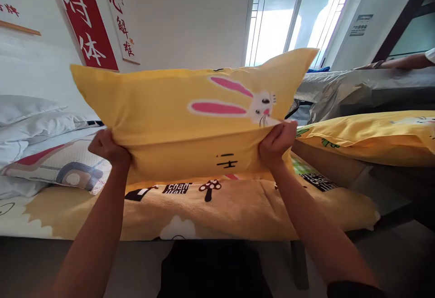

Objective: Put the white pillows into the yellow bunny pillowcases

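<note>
A yellow pillow point(159, 107) with a white and pink rabbit print hangs stretched between my two hands, above the bed. My left hand point(110, 147) is closed in a fist on the pillow's left side, bunching the fabric. On the opposite side my right hand point(277, 144) pinches the cloth just under the rabbit's face. A crease runs across the pillow between both grips, and the lettering below it appears upside down. Beneath lies an orange-tan blanket point(238, 207) printed with mushrooms and dark patches.
Left on the bed are white pillows point(44, 123) and a patterned pillow point(71, 164) with a car print. At right lies another yellow pillow point(370, 132) near a plastic-wrapped mattress point(377, 85). Another person's arm point(404, 62) rests on that mattress. A window point(288, 26) is behind.
</note>
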`<state>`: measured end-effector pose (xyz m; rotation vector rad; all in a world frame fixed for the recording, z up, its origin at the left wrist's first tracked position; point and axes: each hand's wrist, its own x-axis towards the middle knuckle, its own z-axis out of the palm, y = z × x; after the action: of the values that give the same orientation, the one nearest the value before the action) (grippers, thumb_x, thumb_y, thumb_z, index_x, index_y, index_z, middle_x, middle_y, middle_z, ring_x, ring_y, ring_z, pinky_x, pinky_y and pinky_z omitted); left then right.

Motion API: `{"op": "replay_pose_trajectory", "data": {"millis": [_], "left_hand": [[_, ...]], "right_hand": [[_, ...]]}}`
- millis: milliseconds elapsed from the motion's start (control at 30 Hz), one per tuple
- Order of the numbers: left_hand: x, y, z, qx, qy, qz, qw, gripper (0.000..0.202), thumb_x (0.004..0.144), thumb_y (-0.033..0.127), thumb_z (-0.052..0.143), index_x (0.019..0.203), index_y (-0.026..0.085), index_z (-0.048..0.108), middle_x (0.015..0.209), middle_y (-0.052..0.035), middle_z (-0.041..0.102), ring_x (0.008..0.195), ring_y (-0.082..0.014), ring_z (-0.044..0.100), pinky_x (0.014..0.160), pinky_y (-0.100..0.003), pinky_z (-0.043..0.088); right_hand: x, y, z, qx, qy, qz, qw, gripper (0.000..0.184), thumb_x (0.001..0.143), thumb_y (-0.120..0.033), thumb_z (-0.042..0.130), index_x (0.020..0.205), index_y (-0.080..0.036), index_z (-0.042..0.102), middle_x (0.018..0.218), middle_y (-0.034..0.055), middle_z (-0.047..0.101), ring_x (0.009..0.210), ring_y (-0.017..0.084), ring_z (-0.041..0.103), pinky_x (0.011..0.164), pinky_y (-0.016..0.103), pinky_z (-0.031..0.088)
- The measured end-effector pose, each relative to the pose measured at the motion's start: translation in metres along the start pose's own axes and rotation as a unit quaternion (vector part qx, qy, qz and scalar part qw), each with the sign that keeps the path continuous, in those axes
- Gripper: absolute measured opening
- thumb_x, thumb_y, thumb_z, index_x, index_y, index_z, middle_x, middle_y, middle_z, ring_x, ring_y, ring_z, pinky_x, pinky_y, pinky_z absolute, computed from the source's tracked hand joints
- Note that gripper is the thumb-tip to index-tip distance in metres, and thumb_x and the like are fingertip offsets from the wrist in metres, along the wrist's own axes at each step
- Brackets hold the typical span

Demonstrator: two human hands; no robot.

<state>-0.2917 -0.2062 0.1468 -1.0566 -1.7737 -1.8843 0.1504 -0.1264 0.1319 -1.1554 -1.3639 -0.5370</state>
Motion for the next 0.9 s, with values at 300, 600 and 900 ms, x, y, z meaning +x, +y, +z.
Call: {"op": "replay_pose_trajectory", "data": {"millis": [300,600,900], "left_hand": [[-0.106,-0.069,-0.026,0.048,-0.127,-0.003,0.991,0.033,0.079,0.03,0.037,0.05,0.022,0.025,0.046,0.0017,0.027,0.049,-0.012,0.03,0.051,-0.029,0.024],[-0.066,-0.028,-0.065,0.061,-0.024,0.058,0.996,0.018,0.076,0.035,0.04,0.076,0.019,0.048,0.077,-0.0047,0.051,0.077,-0.0202,0.05,0.075,-0.035,0.042],[0.018,0.104,-0.039,0.139,-0.2,0.355,0.903,0.041,0.086,0.043,0.035,0.112,0.019,0.055,0.119,-0.0079,0.059,0.115,-0.0242,0.05,0.104,-0.041,0.032]], "right_hand": [[-0.107,0.038,-0.022,0.055,-0.249,-0.18,0.95,0.036,0.096,-0.028,0.028,0.074,-0.02,0.054,0.075,0.0084,0.058,0.076,0.02,0.052,0.074,0.032,0.044],[-0.06,0.038,-0.065,0.099,-0.349,-0.195,0.911,0.037,0.097,-0.039,0.034,0.082,-0.018,0.06,0.083,0.0089,0.063,0.082,0.02,0.058,0.076,0.03,0.043],[0.003,0.001,-0.08,-0.011,-0.598,-0.266,0.756,0.027,0.086,-0.036,0.053,0.068,-0.02,0.064,0.067,0.0039,0.064,0.058,0.016,0.056,0.054,0.026,0.035]]}}
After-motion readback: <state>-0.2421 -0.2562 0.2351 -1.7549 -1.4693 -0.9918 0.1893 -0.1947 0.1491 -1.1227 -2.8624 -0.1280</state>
